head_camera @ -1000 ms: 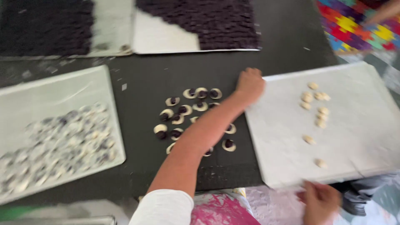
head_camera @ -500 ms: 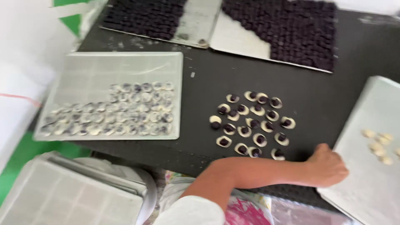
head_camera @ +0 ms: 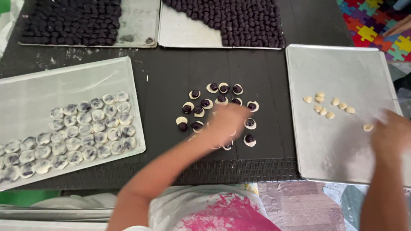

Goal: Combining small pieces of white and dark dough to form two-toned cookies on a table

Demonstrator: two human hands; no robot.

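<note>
Your left hand [head_camera: 227, 122] reaches across the dough discs [head_camera: 218, 100], blurred, grip unclear. Right hand [head_camera: 391, 134] over the tray [head_camera: 342, 162], also unclear.

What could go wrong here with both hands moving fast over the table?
The blurred left hand sweeps low over the small white dough discs topped with dark purple balls and may knock toppings off. The right hand sits by the metal tray's near edge, and could push the pale dough pieces around.
</note>
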